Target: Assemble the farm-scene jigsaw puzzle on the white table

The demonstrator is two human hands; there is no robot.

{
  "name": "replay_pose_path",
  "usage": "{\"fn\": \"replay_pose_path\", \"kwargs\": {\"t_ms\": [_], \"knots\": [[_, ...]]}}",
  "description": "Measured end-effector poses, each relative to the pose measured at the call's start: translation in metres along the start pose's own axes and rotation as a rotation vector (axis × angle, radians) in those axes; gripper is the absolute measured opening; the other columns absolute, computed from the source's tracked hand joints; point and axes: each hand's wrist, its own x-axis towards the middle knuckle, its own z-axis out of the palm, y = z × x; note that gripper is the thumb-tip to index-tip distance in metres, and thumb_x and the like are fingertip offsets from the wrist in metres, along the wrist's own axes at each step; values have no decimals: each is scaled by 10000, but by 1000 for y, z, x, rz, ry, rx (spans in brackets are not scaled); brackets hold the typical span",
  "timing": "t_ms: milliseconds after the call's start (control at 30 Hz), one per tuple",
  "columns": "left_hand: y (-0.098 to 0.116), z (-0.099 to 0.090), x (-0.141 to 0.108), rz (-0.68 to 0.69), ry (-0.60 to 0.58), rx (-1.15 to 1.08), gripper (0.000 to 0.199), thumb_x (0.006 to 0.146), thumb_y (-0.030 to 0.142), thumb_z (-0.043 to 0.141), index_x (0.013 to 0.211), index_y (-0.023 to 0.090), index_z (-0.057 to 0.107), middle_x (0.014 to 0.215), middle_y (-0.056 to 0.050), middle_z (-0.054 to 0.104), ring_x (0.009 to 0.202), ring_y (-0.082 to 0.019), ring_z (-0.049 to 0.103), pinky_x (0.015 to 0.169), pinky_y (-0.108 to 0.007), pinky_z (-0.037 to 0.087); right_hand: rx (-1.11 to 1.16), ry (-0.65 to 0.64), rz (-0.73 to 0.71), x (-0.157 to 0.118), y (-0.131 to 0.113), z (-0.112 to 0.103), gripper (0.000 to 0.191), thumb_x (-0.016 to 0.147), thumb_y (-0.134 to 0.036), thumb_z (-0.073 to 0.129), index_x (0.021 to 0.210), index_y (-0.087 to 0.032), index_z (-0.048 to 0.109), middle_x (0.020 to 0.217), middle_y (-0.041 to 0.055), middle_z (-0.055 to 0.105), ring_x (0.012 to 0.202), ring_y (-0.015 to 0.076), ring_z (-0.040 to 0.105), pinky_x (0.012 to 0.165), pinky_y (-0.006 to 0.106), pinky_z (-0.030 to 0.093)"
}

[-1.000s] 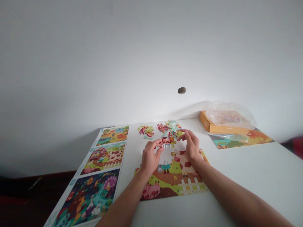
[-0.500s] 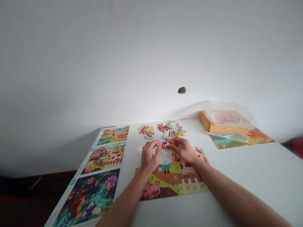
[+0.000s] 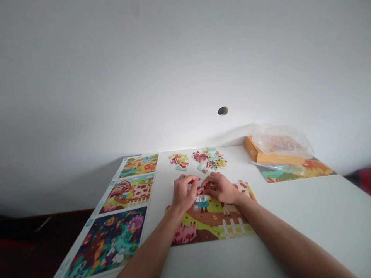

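- White-edged printed card (image 3: 127, 193) lies at the far left of the bench (image 3: 315, 208), running away from me; it shows three scenes: a dark peacock nearest, then a red barn, then an orange-and-yellow farmyard;
- my left hand (image 3: 183, 193) curls in from the left, thumb and fingers at the side of a red-and-white jigsaw piece (image 3: 202, 188); part of that piece is hidden by my fingers;
- my right hand (image 3: 220, 189) comes in from the other side, its fingertips (image 3: 207, 185) down on the same small patch; my hands are together, almost meeting over the piece, though I cannot tell whether either one has it gripped;
- that piece sits at the top edge of the part-built farm jigsaw (image 3: 208, 227), which lies flat on the bench under my hands, with a pink pig, a white fence and a figure in teal showing;
- two loose heaps of jigsaw pieces (image 3: 179, 161) (image 3: 210, 159) lie beyond my hands, near the puzzle but not touching it;
- fitting this piece looks like the step in hand; it calls for lining up its edges with the neighbouring pieces and pressing it flat;
- orange cardboard box (image 3: 261, 154) sits at the far right, with a clear plastic bag (image 3: 281, 139) on it and a printed sheet (image 3: 295, 172) beneath, well apart from my hands.
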Motion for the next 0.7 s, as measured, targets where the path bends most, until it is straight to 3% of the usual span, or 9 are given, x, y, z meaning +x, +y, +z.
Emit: {"fn": "replay_pose_path", "kwargs": {"t_ms": [200,467,700], "knots": [[3,0,1,18,-76,51,231,832,181,506,764,220,723,710,-15,694,759,-184,610,723,-293,471,-47,5,7,-1,0,0,114,812,-263,683,916,-217,692,833,24,633,784,165,564,782,296,402],[8,-3,2,0,-163,118,243,823,167,489,733,235,704,767,-4,716,827,-195,584,816,-326,413,-110,-2,7,-1,2,2,107,799,-251,688,894,-206,668,848,31,631,821,177,556,797,305,383],[16,-6,-2,18,-233,289,113,741,154,550,759,227,634,845,2,684,921,-222,541,875,-397,321,-209,-13,-7,1,3,3,109,811,-291,677,860,-200,644,786,22,656,853,196,541,821,326,362]]}}
